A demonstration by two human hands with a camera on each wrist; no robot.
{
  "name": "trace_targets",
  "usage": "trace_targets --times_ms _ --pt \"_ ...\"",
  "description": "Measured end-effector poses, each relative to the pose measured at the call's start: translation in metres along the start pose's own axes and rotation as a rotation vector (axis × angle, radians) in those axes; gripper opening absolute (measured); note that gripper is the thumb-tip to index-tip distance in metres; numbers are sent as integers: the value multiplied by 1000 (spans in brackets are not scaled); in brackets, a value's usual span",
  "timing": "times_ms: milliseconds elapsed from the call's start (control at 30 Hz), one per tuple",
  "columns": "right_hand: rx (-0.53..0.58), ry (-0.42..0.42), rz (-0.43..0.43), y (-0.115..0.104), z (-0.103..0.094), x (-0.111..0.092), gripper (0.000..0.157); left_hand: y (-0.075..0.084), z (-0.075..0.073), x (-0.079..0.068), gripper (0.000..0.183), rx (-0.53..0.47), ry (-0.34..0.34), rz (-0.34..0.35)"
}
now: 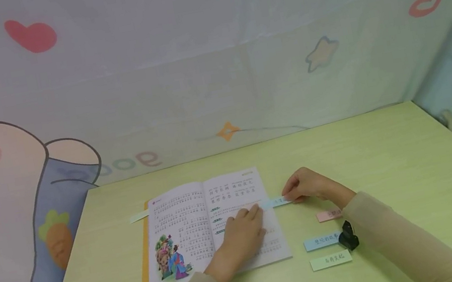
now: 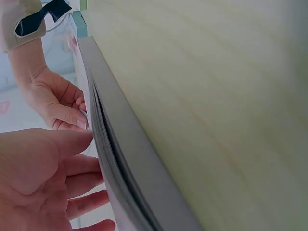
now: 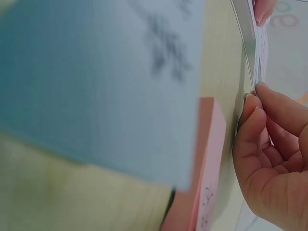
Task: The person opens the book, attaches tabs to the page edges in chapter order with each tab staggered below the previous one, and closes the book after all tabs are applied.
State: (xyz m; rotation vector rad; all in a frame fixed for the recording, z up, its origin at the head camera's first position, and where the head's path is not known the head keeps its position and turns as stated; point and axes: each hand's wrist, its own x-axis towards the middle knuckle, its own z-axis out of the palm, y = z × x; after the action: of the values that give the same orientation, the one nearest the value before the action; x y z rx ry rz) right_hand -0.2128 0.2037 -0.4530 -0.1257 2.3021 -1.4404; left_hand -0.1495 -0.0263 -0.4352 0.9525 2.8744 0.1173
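An open book (image 1: 246, 253) with print and a coloured picture lies on the table. My left hand (image 1: 243, 236) rests on its right page, fingers extended, fingertips near the page's outer edge. A light blue paper strip (image 1: 274, 202) with handwriting juts out from that edge, its inner end over the page. Between thumb and fingertips, my right hand (image 1: 308, 184) pinches the strip's outer end. In the right wrist view this right hand (image 3: 272, 144) appears beside the book's edge. The left wrist view shows my left hand (image 2: 48, 178) against the book's page block (image 2: 120, 159).
Nearer me on the right lie a pink strip pad (image 1: 329, 215), a blue one (image 1: 321, 242) and a green one (image 1: 331, 260), all with handwriting. Another pale strip (image 1: 139, 216) sticks out at the book's left side. A printed cloth wall (image 1: 200, 100) stands behind the table.
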Motion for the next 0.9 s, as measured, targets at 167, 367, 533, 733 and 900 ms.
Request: trace_targets --times_ms 167,367,533,733,900 --pt "4 1 0 1 -1 0 15 -2 -1 -7 52 -46 -12 42" --pt "0 33 28 -3 -5 -5 19 -7 -1 -24 57 -72 29 135" --pt "-26 82 16 -3 -8 -13 21 -10 -2 -38 60 -82 67 178" --pt "-26 119 -18 -8 -9 -28 22 -12 -1 -49 64 -72 83 203" --pt "-36 102 -47 -12 4 -42 20 -13 1 -53 63 -68 86 211"
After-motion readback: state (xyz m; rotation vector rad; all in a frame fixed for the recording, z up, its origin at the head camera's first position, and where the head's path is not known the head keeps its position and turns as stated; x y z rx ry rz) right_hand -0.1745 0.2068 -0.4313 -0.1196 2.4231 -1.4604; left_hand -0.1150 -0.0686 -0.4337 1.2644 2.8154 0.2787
